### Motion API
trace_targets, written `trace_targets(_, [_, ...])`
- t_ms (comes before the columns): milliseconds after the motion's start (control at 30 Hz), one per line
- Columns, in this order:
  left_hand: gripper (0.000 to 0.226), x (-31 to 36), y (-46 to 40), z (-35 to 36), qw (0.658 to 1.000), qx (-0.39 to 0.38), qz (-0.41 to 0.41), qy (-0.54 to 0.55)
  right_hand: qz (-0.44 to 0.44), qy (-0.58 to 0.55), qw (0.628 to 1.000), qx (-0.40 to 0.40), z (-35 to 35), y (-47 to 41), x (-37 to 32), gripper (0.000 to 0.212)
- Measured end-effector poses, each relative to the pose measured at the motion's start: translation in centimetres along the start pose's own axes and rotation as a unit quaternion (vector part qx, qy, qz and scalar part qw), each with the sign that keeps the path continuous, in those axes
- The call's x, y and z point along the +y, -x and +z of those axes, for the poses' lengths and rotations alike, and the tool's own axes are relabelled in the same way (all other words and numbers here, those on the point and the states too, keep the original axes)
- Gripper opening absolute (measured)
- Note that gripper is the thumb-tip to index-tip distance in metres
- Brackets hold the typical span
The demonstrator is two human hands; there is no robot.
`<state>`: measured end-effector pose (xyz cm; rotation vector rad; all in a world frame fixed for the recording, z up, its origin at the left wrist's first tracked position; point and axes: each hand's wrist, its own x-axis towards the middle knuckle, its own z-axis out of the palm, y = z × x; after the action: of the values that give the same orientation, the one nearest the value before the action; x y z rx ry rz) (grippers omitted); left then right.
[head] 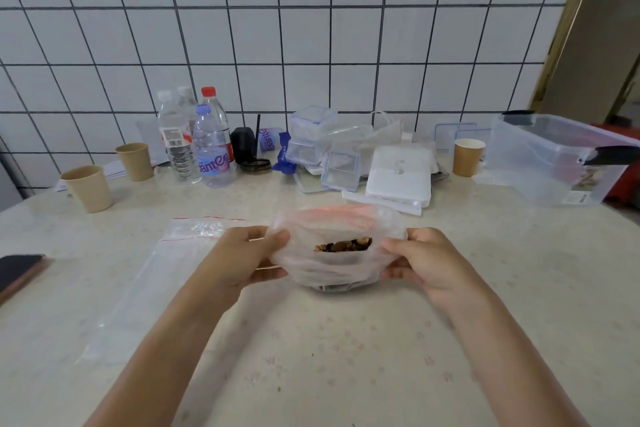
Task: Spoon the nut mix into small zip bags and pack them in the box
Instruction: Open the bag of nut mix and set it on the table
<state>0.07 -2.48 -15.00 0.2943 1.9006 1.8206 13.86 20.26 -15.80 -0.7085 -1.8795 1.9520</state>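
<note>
a pale table (311,374) carries paper cups (87,188), bottles (211,149), a clear box (554,159).

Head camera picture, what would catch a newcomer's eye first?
At centre, the left hand and right hand grip a clear bag by its sides, mouth open, nuts showing inside. An empty zip bag lies flat to its left. A big clear box sits far right.

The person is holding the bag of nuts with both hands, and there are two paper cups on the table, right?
Not quite. Both hands do hold the bag of nuts, left hand and right hand. But the head view shows three paper cups: two on the left and one on the right, near the big clear box.
</note>
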Motion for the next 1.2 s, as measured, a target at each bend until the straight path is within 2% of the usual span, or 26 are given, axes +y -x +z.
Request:
trace_targets(133, [0.011, 0.4, -0.4, 0.5, 0.973, -0.029, -0.079, 0.214, 0.058, -0.207, 0.976, -0.016, 0.1, -0.6, 0.2, 0.014])
trace_targets(267, [0.018, 0.8, -0.5, 0.4, 0.906, -0.058, -0.115, 0.404, 0.073, -0.371, 0.926, -0.010, 0.4, -0.9, 0.4, 0.018])
trace_targets(367, [0.027, 1.0, -0.4, 0.5, 0.878, -0.082, -0.103, 0.461, 0.057, -0.451, 0.891, -0.012, 0.7, -1.1, 0.5, 0.018])
trace_targets(433, [0.030, 0.9, -0.4, 0.4, 0.879, -0.102, -0.091, 0.458, 0.054, -0.473, 0.879, -0.026, 0.9, -1.1, 0.5, 0.020])
trace_targets(533, [0.030, 0.6, -0.1, 0.7, 0.919, -0.119, -0.072, 0.370, 0.066, -0.409, 0.910, -0.026, 1.4, -0.9, 0.6, 0.028])
trace_targets(667, [0.027, -0.2, -0.2, 1.8, 0.984, 0.029, -0.046, 0.168, 0.041, -0.210, 0.976, -0.045, 2.0, -0.5, 0.7, 0.030])
trace_targets(733, [0.032, -0.7, -0.4, 1.9, 0.995, 0.063, -0.026, 0.073, -0.003, -0.077, 0.997, -0.021, 2.2, -0.3, 0.6, 0.033])
trace_targets(833, [0.034, -1.1, -0.4, 2.0, 0.997, 0.075, -0.017, 0.031, -0.048, 0.037, 0.998, 0.009, 2.7, 0.3, 0.5, 0.032])
trace_targets(933, [0.039, -1.1, -0.5, 2.1, 0.996, 0.075, -0.033, 0.026, -0.037, 0.058, 0.997, 0.027, 2.9, 0.3, 0.5, 0.037])
trace_targets(1000, [0.036, -1.0, -0.4, 2.1, 0.995, 0.063, -0.055, 0.062, -0.013, 0.054, 0.998, 0.034, 3.0, 0.2, 0.6, 0.043])
trace_targets(1133, [0.025, -0.5, -0.2, 1.8, 0.973, 0.032, -0.100, 0.205, 0.038, -0.099, 0.994, 0.032, 3.0, -0.5, 0.8, 0.048])
trace_targets(1200, [0.025, -0.5, -0.4, 1.5, 0.963, 0.025, -0.111, 0.245, 0.057, -0.177, 0.982, 0.026, 2.9, -0.6, 0.8, 0.041])
